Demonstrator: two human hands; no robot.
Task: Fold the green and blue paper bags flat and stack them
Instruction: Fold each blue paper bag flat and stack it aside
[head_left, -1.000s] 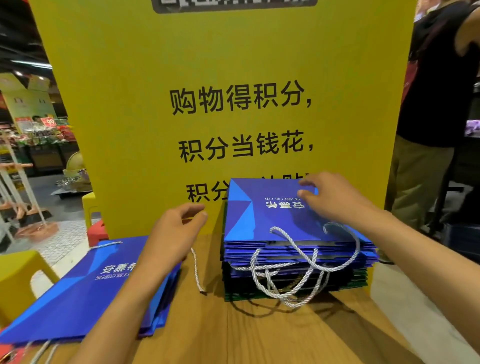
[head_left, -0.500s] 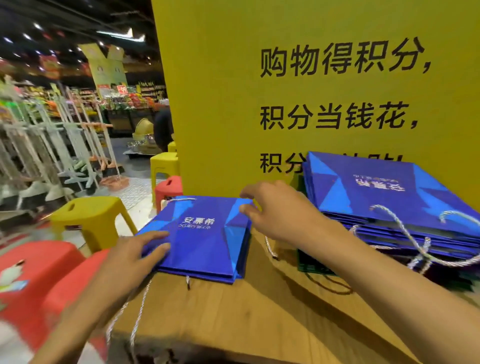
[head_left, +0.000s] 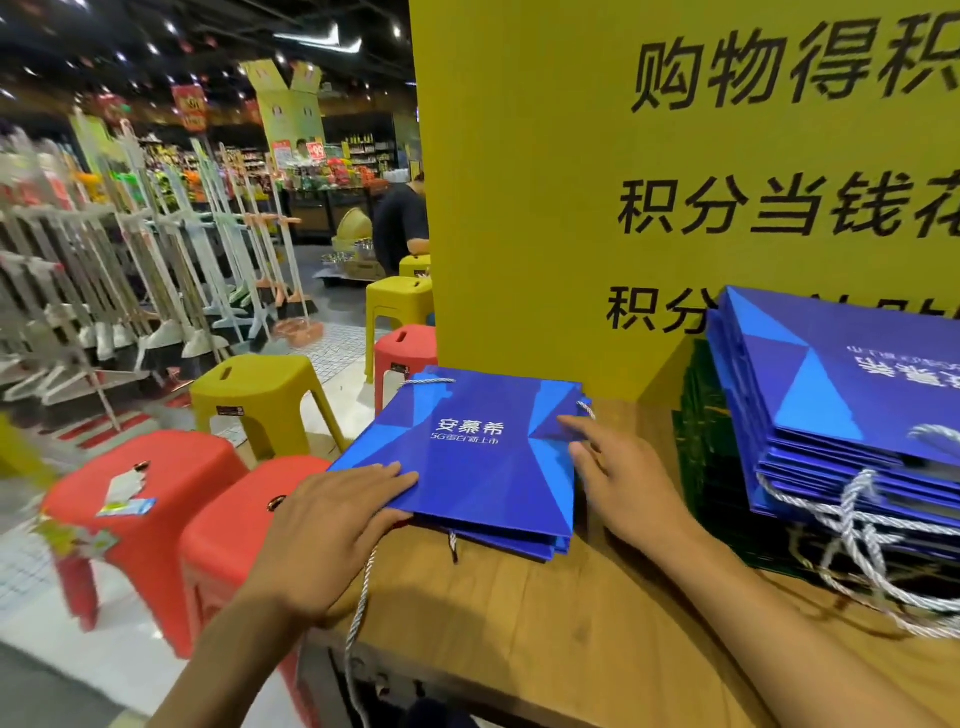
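A small pile of flat blue paper bags (head_left: 467, 457) with white lettering lies at the left end of the wooden table (head_left: 545, 623). My left hand (head_left: 337, 525) rests on the pile's near left corner, fingers straight on top and thumb under the edge. My right hand (head_left: 618, 478) touches the pile's right edge with straight fingers. On the right stands a taller stack of flat blue bags (head_left: 841, 410) with white rope handles, lying on dark green bags (head_left: 701, 467).
A yellow sign board (head_left: 545, 182) stands behind the table. Red stools (head_left: 156, 493) and yellow stools (head_left: 260, 395) stand left of the table. Racks of mops (head_left: 130, 260) line the aisle. A person (head_left: 400, 223) bends over goods in the distance.
The view has swung left. My right hand left the tall stack and came to the small pile's right edge. My left hand moved to the pile's near left corner.
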